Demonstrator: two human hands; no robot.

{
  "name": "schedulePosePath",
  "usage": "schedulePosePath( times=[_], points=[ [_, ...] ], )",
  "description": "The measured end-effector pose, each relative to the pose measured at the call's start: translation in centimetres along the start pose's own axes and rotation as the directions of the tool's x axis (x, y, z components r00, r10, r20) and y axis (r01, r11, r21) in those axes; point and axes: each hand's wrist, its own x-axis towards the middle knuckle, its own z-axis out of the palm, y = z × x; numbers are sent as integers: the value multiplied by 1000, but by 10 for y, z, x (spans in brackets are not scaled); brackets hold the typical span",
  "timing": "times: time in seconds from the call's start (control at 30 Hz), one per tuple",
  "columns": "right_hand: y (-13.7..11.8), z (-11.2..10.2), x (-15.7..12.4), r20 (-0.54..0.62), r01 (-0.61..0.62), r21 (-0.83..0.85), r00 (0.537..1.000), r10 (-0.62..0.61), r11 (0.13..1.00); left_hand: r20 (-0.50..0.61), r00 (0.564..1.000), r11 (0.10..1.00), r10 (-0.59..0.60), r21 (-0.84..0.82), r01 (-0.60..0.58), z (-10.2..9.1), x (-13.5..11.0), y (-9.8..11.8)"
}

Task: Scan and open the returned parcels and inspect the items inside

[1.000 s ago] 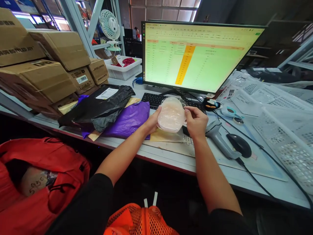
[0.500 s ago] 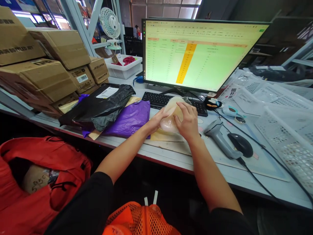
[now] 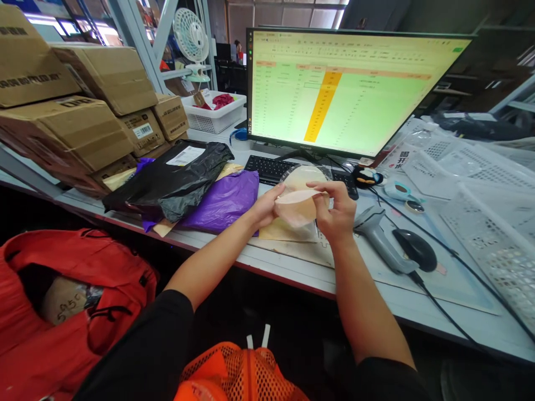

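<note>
Though pale, a peach-toned, rounded pad (image 3: 296, 207) in clear film (image 3: 327, 173)

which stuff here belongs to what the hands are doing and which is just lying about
In use:
pale item in clear wrap
left hand and right hand, both holding it

Seemingly just lying about:
black parcel
purple parcel
grey scanner
black mouse
</note>
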Motion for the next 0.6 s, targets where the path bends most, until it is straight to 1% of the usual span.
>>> schedulePosePath(
  times=[0.03,0.07,0.1,0.13,0.17,0.2,0.23,0.3,0.33,0.4,0.47,0.53,0.6],
  points=[
    [0,-1,1,-60,-68,94,995,74,993,-54,997,999,50,-7,-51,-2,2,1],
    [1,-4,4,-149,-119,204,977,151,972,-122,987,994,103,-14,-105,-3,5,3],
    [4,-7,7,-252,-146,319,939,233,937,-190,971,988,147,-21,-154,-5,7,6],
    [9,-12,10,-321,-170,429,889,325,887,-250,951,981,180,-30,-194,-7,9,8],
    [15,-17,14,-341,-204,520,841,420,830,-295,934,974,201,-43,-223,-8,10,12],
    [22,-22,17,-330,-251,584,795,508,772,-323,923,969,211,-56,-241,-9,10,15],
    [29,-26,19,-294,-307,627,757,583,716,-337,916,964,220,-69,-256,-10,9,18],
    [41,-33,21,-189,-426,657,706,683,622,-338,909,951,246,-98,-294,-10,8,22],
    [46,-34,20,-162,-460,657,688,707,598,-334,904,940,267,-116,-321,-10,7,23],
    [50,-34,17,-137,-494,648,674,726,580,-313,898,918,310,-146,-368,-11,6,23],
    [48,-31,15,-126,-502,634,683,719,588,-291,892,902,345,-158,-401,-12,8,21],
    [42,-27,15,-112,-482,635,716,689,604,-284,887,893,364,-163,-419,-13,10,19],
    [33,-23,15,-42,-486,638,752,658,597,-290,884,885,366,-184,-427,-14,12,18]
  ],
)
